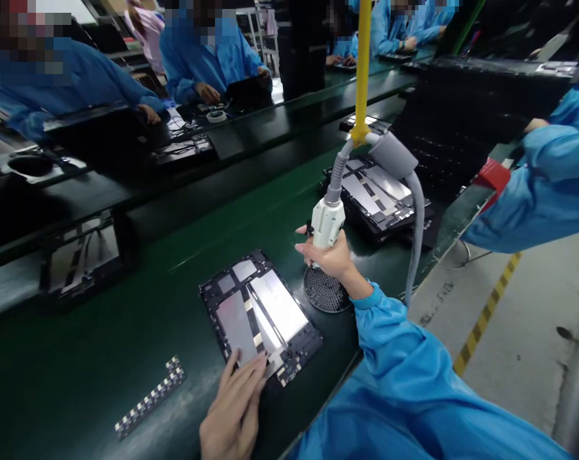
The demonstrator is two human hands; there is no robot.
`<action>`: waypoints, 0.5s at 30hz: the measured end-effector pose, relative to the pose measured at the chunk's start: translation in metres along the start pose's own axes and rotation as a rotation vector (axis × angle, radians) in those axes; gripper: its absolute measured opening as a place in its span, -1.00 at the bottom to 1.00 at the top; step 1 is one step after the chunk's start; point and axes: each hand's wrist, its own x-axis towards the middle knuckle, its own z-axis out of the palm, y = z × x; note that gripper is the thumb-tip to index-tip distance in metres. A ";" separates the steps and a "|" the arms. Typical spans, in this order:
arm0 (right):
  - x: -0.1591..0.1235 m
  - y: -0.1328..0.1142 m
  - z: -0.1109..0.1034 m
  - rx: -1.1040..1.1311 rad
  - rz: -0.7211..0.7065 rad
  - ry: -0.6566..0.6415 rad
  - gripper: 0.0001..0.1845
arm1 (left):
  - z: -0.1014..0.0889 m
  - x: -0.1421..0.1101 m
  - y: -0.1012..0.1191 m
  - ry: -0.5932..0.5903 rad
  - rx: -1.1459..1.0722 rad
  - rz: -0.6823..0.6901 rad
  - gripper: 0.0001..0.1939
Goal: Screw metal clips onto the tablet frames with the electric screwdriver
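My right hand [331, 257] is wrapped around a white electric screwdriver [328, 222], with a grey cable running up to a yellow hanging rod [362, 70]. The driver's tip is hidden behind my hand. Just under that hand lies a round dark plate with a dotted surface [323, 291]. An opened tablet [232, 319], silver battery panels showing, lies flat on the green bench. My left hand [236, 409] has its fingers stretched out over the tablet's near edge, touching it. To the left of it lies a strip of small dark parts with pale squares [150, 395].
Beyond my right hand sits a stack of opened tablets [378, 195]. Another opened tablet [83, 255] lies at left. Co-workers in blue smocks sit across the bench, and a co-worker's blue sleeve [548, 185] reaches in at right near a red box [494, 180].
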 end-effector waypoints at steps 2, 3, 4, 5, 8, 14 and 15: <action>0.001 0.001 0.001 -0.007 0.011 0.004 -0.78 | -0.003 0.002 0.004 0.085 0.008 -0.073 -0.59; 0.001 0.001 0.000 -0.007 0.016 0.006 -0.79 | -0.004 0.003 0.005 0.109 0.030 -0.126 -0.61; 0.001 0.002 0.000 -0.004 0.021 0.006 -0.79 | -0.006 0.005 0.006 0.119 0.048 -0.176 -0.64; 0.000 0.002 0.000 -0.001 0.025 0.005 -0.79 | -0.008 0.008 0.007 0.122 0.050 -0.213 -0.67; -0.001 0.004 0.000 0.001 0.029 0.004 -0.80 | -0.014 0.015 0.005 0.101 0.018 -0.258 -0.77; -0.001 0.006 0.000 -0.038 0.018 -0.022 -0.81 | -0.028 0.014 -0.004 0.206 0.042 -0.550 -0.86; -0.002 0.005 0.000 -0.042 0.015 -0.024 -0.79 | -0.030 0.013 -0.008 0.223 0.047 -0.641 -0.83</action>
